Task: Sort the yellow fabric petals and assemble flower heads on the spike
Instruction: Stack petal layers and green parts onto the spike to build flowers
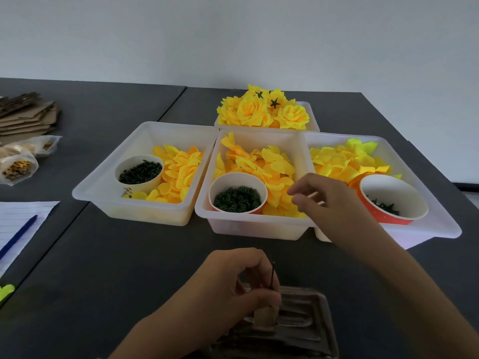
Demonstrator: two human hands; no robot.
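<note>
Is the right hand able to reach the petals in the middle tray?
Probably yes. The right hand is over the middle tray, fingers just above its yellow petals, with nothing between; the paper cup sits off to the side.

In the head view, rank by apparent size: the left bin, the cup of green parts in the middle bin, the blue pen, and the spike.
1. left bin, clearly largest.
2. cup in the middle bin and blue pen: comparable, and the pen is partly cut off, so unranked.
3. spike, thinnest and smallest, though nearest the camera.
</note>
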